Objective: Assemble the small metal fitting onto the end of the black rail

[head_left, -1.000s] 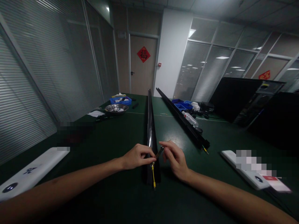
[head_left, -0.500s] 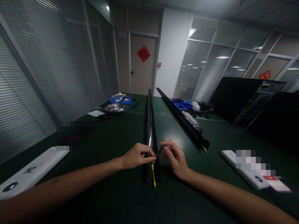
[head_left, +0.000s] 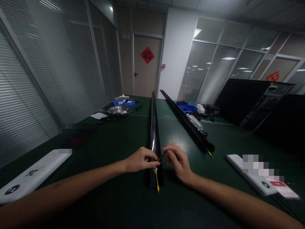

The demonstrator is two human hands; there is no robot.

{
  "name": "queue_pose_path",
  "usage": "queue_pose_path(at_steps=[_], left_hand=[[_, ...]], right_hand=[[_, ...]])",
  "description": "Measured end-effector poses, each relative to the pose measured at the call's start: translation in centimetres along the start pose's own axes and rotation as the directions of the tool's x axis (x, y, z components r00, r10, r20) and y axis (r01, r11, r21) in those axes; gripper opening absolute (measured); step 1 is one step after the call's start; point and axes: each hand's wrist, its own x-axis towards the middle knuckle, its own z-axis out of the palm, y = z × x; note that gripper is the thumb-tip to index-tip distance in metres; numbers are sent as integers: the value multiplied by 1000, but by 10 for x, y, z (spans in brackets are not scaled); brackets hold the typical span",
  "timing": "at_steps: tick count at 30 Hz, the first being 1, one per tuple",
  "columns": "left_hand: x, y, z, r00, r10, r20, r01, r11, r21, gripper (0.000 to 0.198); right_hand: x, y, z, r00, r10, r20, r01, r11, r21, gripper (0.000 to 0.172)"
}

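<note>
A long black metal profile (head_left: pixel 153 127) lies lengthwise on the table in front of me. Near its close end a short yellow wire (head_left: pixel 156 179) with a terminal hangs from a fastening point. My right hand (head_left: pixel 178 160) pinches the upper end of a small metal wrench (head_left: pixel 163 155), which slants down to the profile. With thumb and forefinger closed, my left hand (head_left: pixel 140 160) grips the wrench's lower end just above the wire. The fingertips partly hide the fastener there.
A second black profile (head_left: pixel 188 122) with a yellow-green wire (head_left: pixel 210 154) lies to the right, beside a plastic bottle (head_left: pixel 195 122) and blue bins (head_left: pixel 184 109). At the far left are a metal bowl (head_left: pixel 119 110) and a blue basket (head_left: pixel 124 102). White devices (head_left: pixel 35 175) flank both arms.
The wrench has turned slightly at its lower end, and both hands keep nearly the same place. The whole view has shifted a little.
</note>
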Motion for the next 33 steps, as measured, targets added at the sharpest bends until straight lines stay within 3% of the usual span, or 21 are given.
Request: queue_pose_path(at_steps=[15, 33], left_hand=[[-3, 0, 0, 997, 73, -6, -73, 997, -12, 24], [-3, 0, 2, 999, 21, -41, -20, 1000, 17, 23]], right_hand=[[-1, -2, 2, 1000, -25, -9, 25, 1000, -17, 20], [0, -4, 1, 999, -40, 30, 41, 999, -24, 21]])
